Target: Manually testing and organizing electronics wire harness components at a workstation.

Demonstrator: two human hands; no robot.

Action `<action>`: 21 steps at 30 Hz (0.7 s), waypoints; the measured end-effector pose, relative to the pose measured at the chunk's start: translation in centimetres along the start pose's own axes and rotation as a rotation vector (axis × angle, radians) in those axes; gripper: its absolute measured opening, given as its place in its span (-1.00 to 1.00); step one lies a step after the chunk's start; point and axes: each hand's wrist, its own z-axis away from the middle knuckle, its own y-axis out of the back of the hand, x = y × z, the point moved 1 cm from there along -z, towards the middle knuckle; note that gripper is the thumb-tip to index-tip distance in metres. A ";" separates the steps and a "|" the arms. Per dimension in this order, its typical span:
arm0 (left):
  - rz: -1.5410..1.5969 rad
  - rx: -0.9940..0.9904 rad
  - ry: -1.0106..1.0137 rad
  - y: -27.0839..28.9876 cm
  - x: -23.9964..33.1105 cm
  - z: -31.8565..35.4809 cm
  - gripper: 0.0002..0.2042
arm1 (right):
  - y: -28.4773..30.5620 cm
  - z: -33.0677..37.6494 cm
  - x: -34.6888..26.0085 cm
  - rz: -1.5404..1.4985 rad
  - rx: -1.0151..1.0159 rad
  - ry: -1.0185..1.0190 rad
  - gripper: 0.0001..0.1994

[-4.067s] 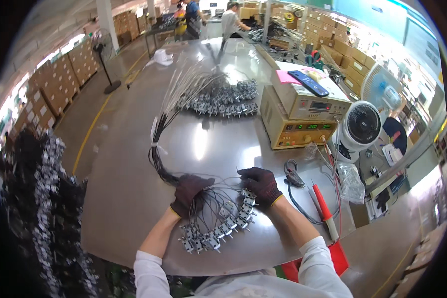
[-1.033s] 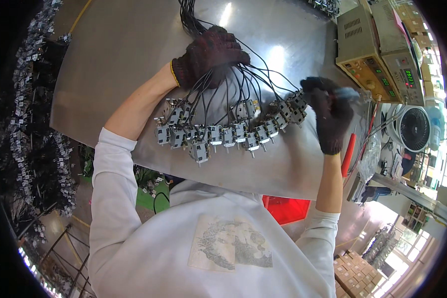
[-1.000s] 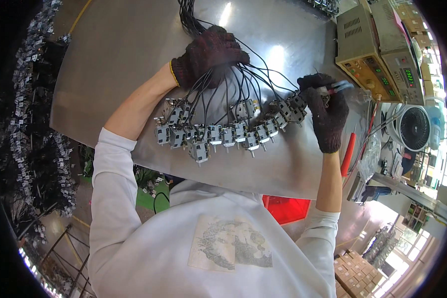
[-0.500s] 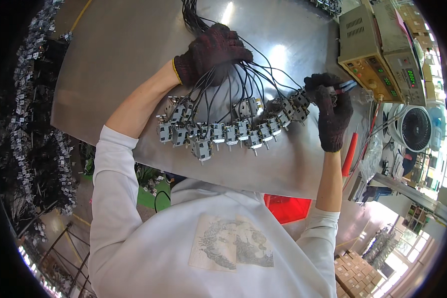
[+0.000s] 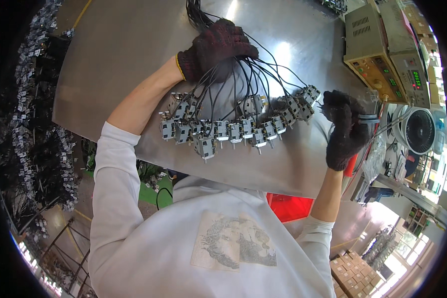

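My left hand [image 5: 217, 48], in a dark knit glove, presses down on a bundle of black wires [image 5: 243, 79] on the shiny metal table [image 5: 119, 54]. The wires fan out to a curved row of small grey metal switch parts [image 5: 233, 130] near the table's front edge. My right hand [image 5: 345, 128], also gloved, is closed around a small blue-handled tool [image 5: 368, 118] at the right end of the row, beside the last parts [image 5: 307, 97].
Two beige electrical test boxes [image 5: 382, 49] with lit displays stand at the back right. A small white fan [image 5: 419, 131] and loose cables sit right of the table. A red bin [image 5: 290, 206] is below the table edge. Racks of more wired parts [image 5: 35, 124] hang at the left.
The view has dropped from across the table to straight down over the parts. Over the last second my right hand drifted slightly right and down, away from the row's end; my left hand stayed on the wires.
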 end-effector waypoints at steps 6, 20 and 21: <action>-0.030 0.041 -0.014 -0.5 -0.3 0.5 -0.69 | -0.9 0.4 1.6 0.037 -0.057 -0.010 -0.70; -0.097 -0.002 -0.051 -0.7 -0.9 0.2 -0.62 | -3.7 0.5 1.0 0.061 -0.176 0.104 -0.74; -0.097 -0.004 -0.050 -0.4 -0.8 0.2 -0.62 | -4.2 0.6 0.9 0.016 -0.157 0.075 -0.72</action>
